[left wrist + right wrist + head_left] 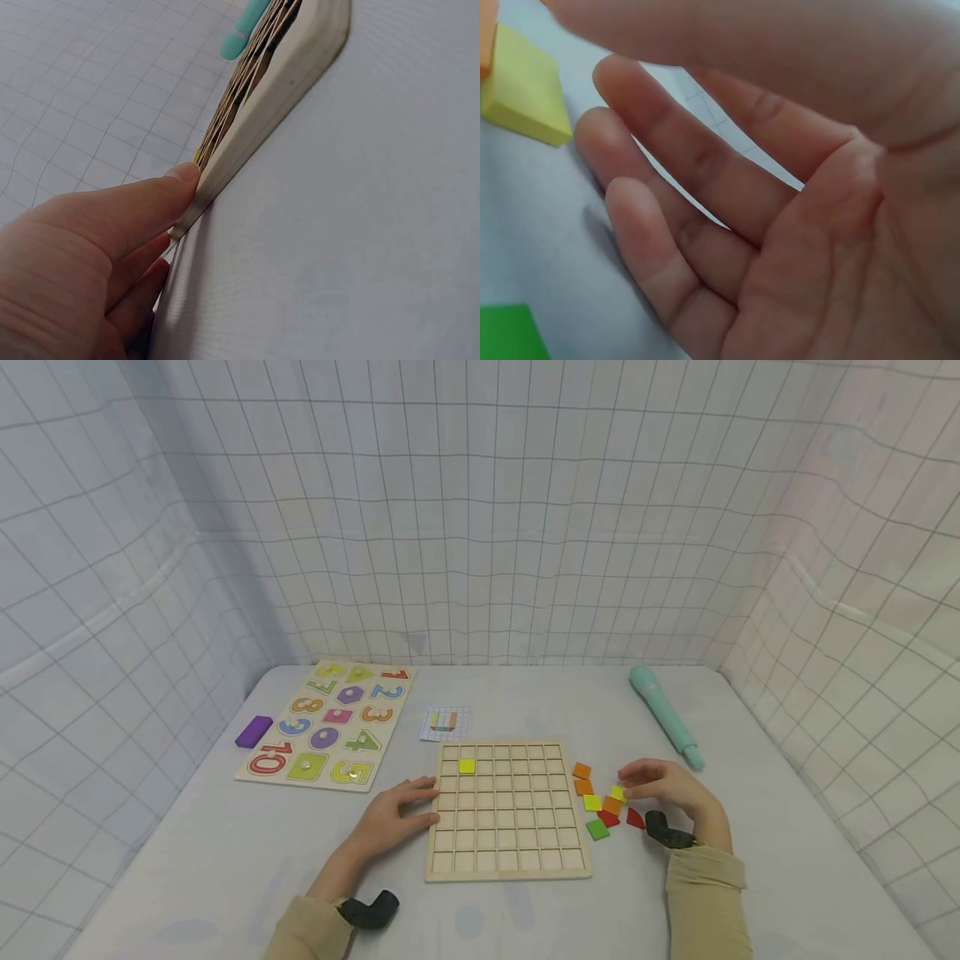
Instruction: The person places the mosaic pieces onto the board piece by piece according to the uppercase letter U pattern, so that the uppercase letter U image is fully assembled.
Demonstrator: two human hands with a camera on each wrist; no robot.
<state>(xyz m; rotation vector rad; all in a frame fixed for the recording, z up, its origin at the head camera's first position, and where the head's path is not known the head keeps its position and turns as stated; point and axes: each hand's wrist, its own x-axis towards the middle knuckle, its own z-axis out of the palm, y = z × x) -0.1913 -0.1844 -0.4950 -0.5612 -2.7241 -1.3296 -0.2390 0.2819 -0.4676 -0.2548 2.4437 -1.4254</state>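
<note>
The step in hand looks like picking up a tile for the grid board [498,877], which lies flat on the surface [423,927] between the hands. 1 yellow tile [467,766] sits in a cell just ahead and right of the left hand [393,818]. That hand's fingers are loosely extended against the board's near edge, apparently steadying it. The right hand [670,785] is half open, gripping nothing visible; its thumb is close to a loose yellow tile [617,792], contact unclear.

The next move probably calls for pinching 1 piece from the cluster without scattering the rest, then clearing the board's edge. Bare surface shows between the forearms; a teal rod [667,718] lies beyond the right hand, a number puzzle [384,737] beyond the left.
</note>
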